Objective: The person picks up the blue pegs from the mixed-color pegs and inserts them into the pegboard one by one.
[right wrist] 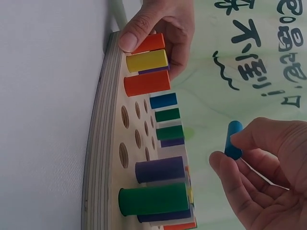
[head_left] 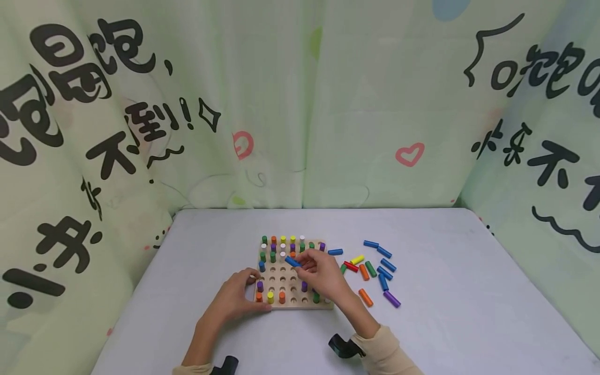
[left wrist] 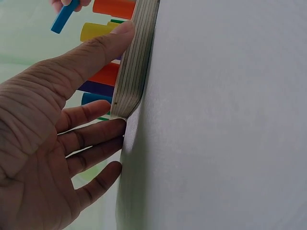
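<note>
A wooden pegboard (head_left: 300, 306) lies on the table, with coloured pegs standing in many holes, mostly in its far rows. My left hand (head_left: 234, 296) holds its near left corner. The thumb presses the front edge (left wrist: 139, 57) while the fingers touch the left side. Above the board, my right hand (head_left: 323, 273) pinches a blue peg (head_left: 292, 261) between thumb and fingers. In the right wrist view that blue peg (right wrist: 234, 139) is tilted and apart from the board. Bare holes (right wrist: 123, 155) show in the middle and near rows; my right hand hides part of the board's right side.
Loose pegs lie right of the board: several blue ones (head_left: 388, 264), two orange (head_left: 365, 297), a purple (head_left: 391, 299), a red (head_left: 351, 266), a yellow (head_left: 357, 259) and green ones (head_left: 371, 269). A patterned curtain (head_left: 365, 130) hangs behind the white table (head_left: 450, 312).
</note>
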The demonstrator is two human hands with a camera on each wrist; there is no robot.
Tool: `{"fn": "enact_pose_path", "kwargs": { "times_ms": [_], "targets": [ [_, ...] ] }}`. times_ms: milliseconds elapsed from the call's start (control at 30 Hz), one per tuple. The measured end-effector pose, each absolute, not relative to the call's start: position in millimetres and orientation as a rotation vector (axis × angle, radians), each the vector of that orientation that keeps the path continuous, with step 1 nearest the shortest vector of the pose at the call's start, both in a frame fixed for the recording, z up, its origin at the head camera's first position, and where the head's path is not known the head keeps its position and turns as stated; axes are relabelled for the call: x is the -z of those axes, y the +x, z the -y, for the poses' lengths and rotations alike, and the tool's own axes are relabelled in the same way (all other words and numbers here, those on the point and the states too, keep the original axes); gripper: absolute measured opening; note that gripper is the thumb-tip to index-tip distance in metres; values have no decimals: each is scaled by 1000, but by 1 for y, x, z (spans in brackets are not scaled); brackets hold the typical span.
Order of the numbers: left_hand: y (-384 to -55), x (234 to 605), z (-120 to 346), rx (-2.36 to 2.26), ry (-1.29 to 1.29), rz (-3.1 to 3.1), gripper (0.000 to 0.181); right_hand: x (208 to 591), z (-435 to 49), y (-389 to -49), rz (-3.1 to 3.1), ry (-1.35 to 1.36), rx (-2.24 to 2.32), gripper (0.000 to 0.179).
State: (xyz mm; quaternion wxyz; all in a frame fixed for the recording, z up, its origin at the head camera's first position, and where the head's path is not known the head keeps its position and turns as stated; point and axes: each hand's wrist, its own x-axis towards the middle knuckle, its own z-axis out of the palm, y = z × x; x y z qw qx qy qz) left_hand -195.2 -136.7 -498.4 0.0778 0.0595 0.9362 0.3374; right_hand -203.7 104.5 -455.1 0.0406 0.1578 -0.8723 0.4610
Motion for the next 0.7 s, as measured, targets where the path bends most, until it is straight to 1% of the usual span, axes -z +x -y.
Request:
{"fn": "enact_pose_path", "kwargs": {
  "times_ms": [700],
  "targets": [
    [-197,497,136,-1017,178,-2799,73,463,-90,-212,2679,561,-1389,13]
  ]
}}
